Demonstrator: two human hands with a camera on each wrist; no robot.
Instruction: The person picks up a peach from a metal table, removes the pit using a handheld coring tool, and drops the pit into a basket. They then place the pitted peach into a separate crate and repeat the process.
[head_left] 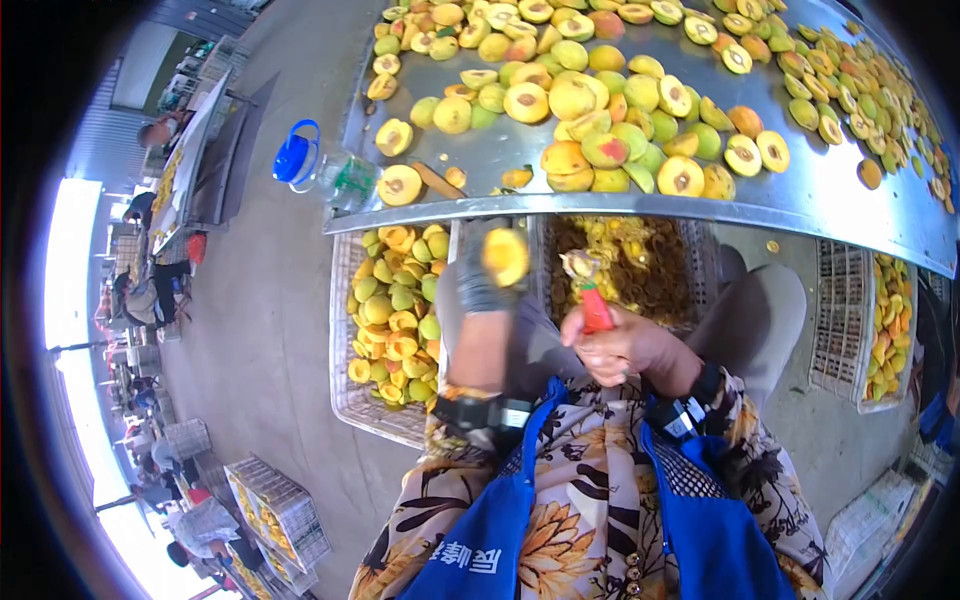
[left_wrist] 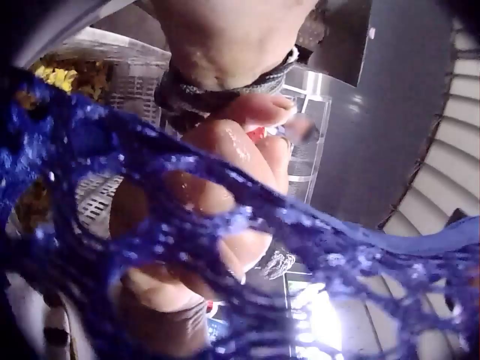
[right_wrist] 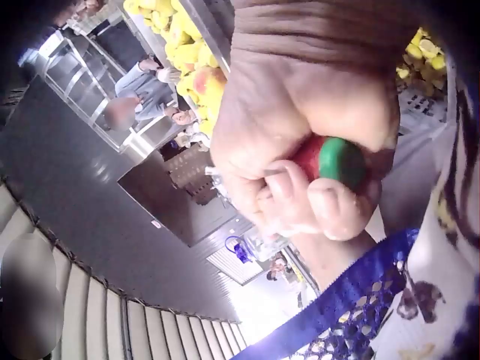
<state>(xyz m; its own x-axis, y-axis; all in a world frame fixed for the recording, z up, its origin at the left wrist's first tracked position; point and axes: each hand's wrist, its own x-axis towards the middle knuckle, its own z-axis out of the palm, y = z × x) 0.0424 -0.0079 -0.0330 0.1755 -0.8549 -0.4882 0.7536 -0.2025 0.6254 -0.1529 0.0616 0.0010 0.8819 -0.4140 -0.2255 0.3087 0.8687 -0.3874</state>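
Though slim, red handle [head_left: 597, 314] in fingers [head_left: 598, 362]

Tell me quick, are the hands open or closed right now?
Left hand: holding a fruit half; its fingers are blurry.
Right hand: closed around a red-handled tool.

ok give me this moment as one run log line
left hand: holds fruit half, blurred | right hand: grips red-handled tool, tip toward table | metal table: bears many halved fruits
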